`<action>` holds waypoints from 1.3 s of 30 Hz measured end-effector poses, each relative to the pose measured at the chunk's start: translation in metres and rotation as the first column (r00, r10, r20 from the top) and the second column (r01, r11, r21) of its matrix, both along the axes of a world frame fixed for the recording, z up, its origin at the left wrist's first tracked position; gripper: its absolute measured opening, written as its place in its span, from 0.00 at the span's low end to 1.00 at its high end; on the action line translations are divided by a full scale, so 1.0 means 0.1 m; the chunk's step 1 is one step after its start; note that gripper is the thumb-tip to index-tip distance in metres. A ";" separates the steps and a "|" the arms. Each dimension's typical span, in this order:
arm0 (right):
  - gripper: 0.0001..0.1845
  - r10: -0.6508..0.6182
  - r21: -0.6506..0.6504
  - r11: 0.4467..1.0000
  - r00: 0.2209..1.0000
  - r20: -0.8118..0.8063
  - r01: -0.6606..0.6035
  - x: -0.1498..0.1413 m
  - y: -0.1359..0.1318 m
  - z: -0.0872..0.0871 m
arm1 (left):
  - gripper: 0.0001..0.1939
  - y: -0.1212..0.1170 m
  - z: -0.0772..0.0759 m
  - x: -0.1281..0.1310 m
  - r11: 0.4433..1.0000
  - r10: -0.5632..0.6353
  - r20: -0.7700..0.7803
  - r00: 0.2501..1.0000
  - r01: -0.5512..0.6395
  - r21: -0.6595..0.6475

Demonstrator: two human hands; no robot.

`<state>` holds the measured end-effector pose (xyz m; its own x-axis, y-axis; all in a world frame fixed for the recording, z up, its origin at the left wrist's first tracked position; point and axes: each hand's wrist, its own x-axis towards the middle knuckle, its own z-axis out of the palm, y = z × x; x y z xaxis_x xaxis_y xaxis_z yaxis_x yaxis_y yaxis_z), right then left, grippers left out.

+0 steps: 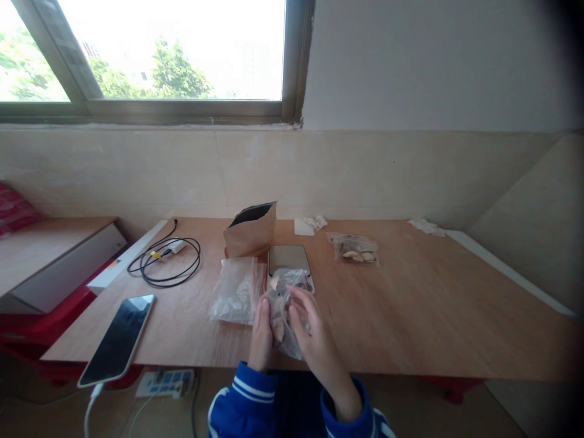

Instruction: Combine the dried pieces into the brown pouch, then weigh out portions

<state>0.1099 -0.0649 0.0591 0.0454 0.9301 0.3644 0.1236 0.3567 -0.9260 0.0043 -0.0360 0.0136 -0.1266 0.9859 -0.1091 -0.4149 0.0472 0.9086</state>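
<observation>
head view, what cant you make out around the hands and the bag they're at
Head view:
- front of the kitchen scale: hidden by the clear plastic bag
- that bag's contents: partly hidden by the left hand and right hand
- inside the kraft paper pouch: too dark
- pieces in the far zip bag: too small to identify

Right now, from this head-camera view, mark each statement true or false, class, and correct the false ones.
1. The left hand and right hand hold a clear plastic bag of pale slices. True.
2. The kraft paper pouch lies flat on its side. False: it stands with its open top showing.
3. The smartphone has a white cable plugged in. True.
4. The black cable lies at the right end of the wooden table. False: it lies coiled left of the pouch.
5. The sleeves are red. False: they are blue with white stripes.
</observation>
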 end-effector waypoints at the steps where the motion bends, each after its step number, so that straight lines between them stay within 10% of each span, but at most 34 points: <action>1: 0.20 -0.023 -0.002 1.000 1.000 0.016 0.023 -0.02 0.03 -0.08 | 0.20 -0.01 -0.01 0.00 1.000 0.014 -0.025 1.000 -0.014 -0.005; 12: 0.33 -0.032 -0.042 0.998 0.992 0.121 0.038 -0.02 0.11 -0.28 | 0.16 -0.01 -0.03 -0.06 0.999 -0.027 -0.183 0.983 0.030 0.017; 39: 0.11 -0.096 -0.114 0.990 0.990 -0.100 0.085 -0.09 0.15 -0.18 | 0.11 -0.01 0.05 -0.07 0.977 0.134 0.007 0.991 -0.130 -0.170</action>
<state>0.1012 -0.0497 0.0414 0.1637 0.9545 0.2495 0.0509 0.2444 -0.9683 -0.0029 -0.0366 0.0188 -0.2509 0.9280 -0.2755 -0.4439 0.1426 0.8847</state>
